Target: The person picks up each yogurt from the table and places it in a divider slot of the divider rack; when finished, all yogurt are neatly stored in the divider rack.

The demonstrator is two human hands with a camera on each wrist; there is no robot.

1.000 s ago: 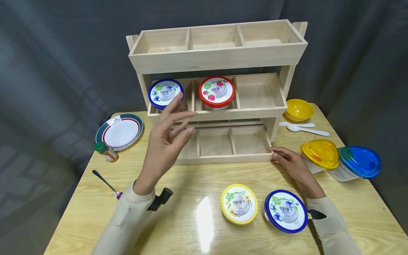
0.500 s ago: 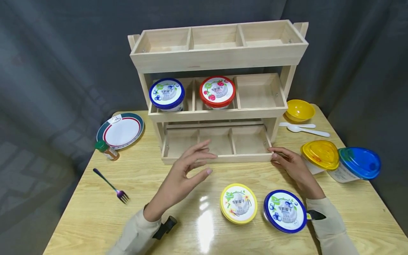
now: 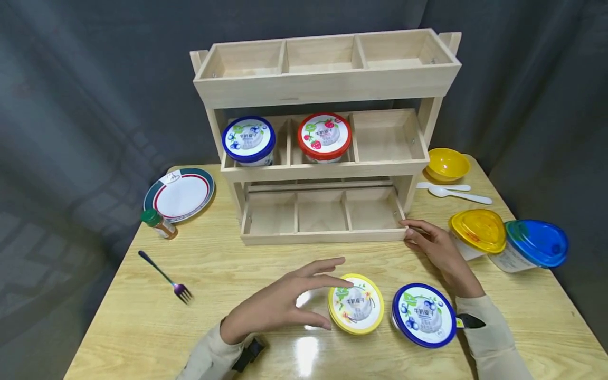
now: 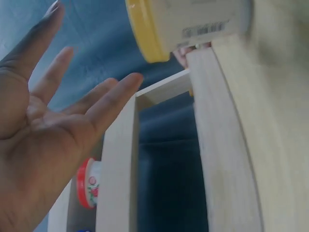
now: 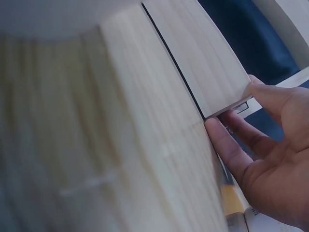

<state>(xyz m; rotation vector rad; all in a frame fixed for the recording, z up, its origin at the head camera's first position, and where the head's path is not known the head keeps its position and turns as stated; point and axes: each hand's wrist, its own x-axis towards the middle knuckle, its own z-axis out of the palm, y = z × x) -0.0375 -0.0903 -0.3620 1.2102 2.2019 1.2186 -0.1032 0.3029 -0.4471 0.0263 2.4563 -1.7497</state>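
Observation:
My left hand (image 3: pixel 290 301) is spread beside a tub with a yellow lid (image 3: pixel 358 314), its fingers over the lid's left edge and its thumb low at the side. In the left wrist view the yellow-lidded tub (image 4: pixel 203 24) lies beyond the spread fingers. With my right hand (image 3: pixel 437 250) I hold the front right corner of the wooden rack (image 3: pixel 328 236); the right wrist view shows fingertips (image 5: pixel 215 128) at the end of its bottom tier. A blue-lidded tub (image 3: pixel 425 316) with blueberries on it stands just right of the yellow one, near my right wrist.
On the rack's middle tier sit a blue-lidded tub (image 3: pixel 248 138) and a red-lidded tub (image 3: pixel 325 136). Left are a plate (image 3: pixel 182 196), a green-capped bottle (image 3: pixel 159 224) and a fork (image 3: pixel 163 277). Right are a yellow bowl (image 3: pixel 446 163), white cutlery (image 3: pixel 458 194) and two lidded containers (image 3: pixel 477 232).
My left hand has come down from the blue-lidded tub on the middle tier, past the rack's front, to the yellow-lidded tub. My right hand stays at the rack's corner.

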